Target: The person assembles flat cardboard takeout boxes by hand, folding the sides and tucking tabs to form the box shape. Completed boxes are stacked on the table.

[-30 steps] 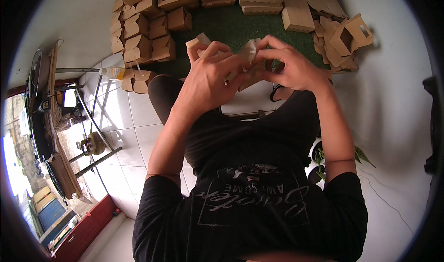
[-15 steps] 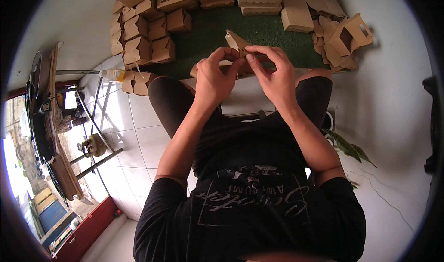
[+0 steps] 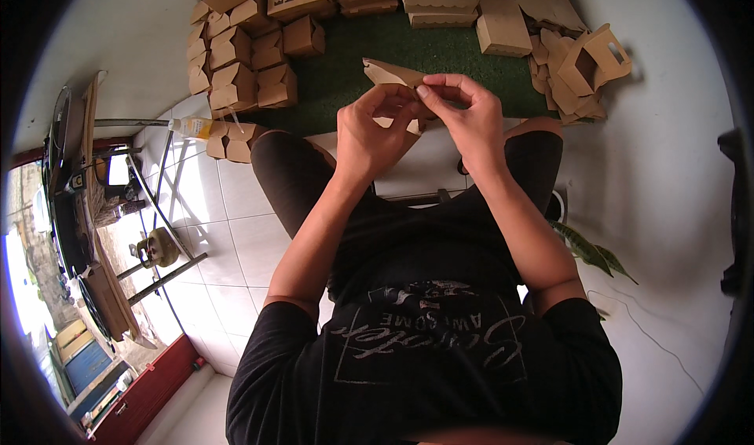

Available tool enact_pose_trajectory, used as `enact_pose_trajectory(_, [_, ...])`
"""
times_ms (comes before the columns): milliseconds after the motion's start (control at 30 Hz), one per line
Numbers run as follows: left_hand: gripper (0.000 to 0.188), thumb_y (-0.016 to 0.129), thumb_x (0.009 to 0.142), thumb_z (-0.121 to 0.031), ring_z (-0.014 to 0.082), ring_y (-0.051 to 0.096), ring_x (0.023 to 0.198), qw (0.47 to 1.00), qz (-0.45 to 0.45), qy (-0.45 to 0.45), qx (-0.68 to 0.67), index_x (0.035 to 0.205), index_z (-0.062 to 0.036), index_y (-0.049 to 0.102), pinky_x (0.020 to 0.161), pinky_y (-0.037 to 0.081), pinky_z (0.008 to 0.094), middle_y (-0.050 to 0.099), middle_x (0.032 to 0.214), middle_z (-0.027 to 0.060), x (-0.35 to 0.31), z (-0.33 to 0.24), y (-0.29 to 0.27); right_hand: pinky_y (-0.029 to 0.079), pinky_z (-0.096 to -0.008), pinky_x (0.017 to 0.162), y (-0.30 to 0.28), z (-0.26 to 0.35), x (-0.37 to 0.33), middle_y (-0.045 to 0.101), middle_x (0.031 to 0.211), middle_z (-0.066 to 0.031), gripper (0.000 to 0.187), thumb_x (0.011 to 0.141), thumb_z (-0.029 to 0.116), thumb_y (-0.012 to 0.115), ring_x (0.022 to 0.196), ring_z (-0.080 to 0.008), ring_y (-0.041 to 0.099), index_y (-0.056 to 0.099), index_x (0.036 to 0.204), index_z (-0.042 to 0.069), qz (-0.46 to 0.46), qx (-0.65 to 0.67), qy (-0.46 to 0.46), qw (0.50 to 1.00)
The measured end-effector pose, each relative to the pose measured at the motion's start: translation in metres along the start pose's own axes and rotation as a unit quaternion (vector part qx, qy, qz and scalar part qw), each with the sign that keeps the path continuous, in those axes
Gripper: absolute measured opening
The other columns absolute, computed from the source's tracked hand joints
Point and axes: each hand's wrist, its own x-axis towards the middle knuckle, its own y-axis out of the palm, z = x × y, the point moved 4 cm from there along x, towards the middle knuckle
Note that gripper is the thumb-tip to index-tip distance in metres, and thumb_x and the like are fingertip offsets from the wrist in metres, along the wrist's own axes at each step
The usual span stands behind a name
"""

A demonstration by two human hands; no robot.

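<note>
At upper centre, the left hand (image 3: 366,135) and right hand (image 3: 471,119) pinch the cardboard (image 3: 388,73), apparently mid-fold; the next crease calls for even pressure.

head view | wide fisheye | looking down from above | torso (image 3: 432,370) near

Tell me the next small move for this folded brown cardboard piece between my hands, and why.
Probably press the pinched spot firmly together: your left hand and right hand pinch the folded brown cardboard piece close together, and part of it juts out at an angle beyond them.
</note>
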Motion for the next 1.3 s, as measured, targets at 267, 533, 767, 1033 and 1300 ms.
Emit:
enact_pose_trajectory(267, [0.021,0.084,0.106,-0.012,0.0236,0.088,0.102,0.998,-0.005,-0.032,-0.055,0.117,0.0052,0.079,0.093,0.068,0.0371,0.087,0.102,0.0136,0.001,0.010,0.001,0.062,-0.0281,0.093,-0.003,0.009,0.003,0.084,0.117,-0.0084,0.028,0.108,0.019,0.087,0.105,-0.0112,0.077,0.081,0.130,0.002,0.040,-0.042,-0.015,0.998])
enact_pose_trajectory(533, [0.023,0.079,0.112,-0.013,0.0143,0.083,0.107,0.986,0.046,-0.079,-0.143,0.123,0.0070,0.074,0.095,0.064,0.0314,0.087,0.108,0.0126,0.002,0.022,0.001,0.065,-0.0277,0.093,0.000,0.009,0.000,0.079,0.115,-0.0050,0.025,0.110,0.016,0.083,0.107,-0.0101,0.075,0.079,0.130,0.001,0.051,-0.053,-0.072,0.995])
enact_pose_trajectory(767, [0.023,0.075,0.115,-0.014,0.0127,0.081,0.108,0.971,0.077,-0.104,-0.199,0.125,0.0069,0.073,0.094,0.062,0.0293,0.086,0.111,0.0103,0.000,0.020,0.000,0.067,-0.0322,0.099,0.002,0.009,-0.002,0.077,0.118,-0.0045,0.018,0.112,0.011,0.079,0.112,-0.0116,0.073,0.077,0.126,0.000,0.054,-0.062,-0.096,0.992])
enact_pose_trajectory(1033, [0.019,0.078,0.112,-0.009,0.0175,0.084,0.109,0.986,0.063,-0.082,-0.133,0.121,0.0071,0.074,0.098,0.065,0.0329,0.086,0.108,0.0123,0.000,0.013,-0.001,0.067,-0.0335,0.099,0.000,0.016,-0.004,0.079,0.115,-0.0047,0.018,0.109,0.008,0.081,0.112,-0.0119,0.076,0.077,0.126,0.001,0.041,-0.138,-0.134,0.980])
enact_pose_trajectory(1300, [0.022,0.081,0.109,-0.012,0.0183,0.085,0.109,0.996,0.045,-0.049,-0.052,0.122,0.0059,0.077,0.101,0.063,0.0346,0.087,0.108,0.0123,-0.002,0.000,-0.002,0.066,-0.0329,0.095,-0.002,0.016,-0.005,0.082,0.110,-0.0048,0.019,0.105,0.008,0.084,0.109,-0.0130,0.079,0.079,0.122,0.003,0.042,-0.105,-0.103,0.988])
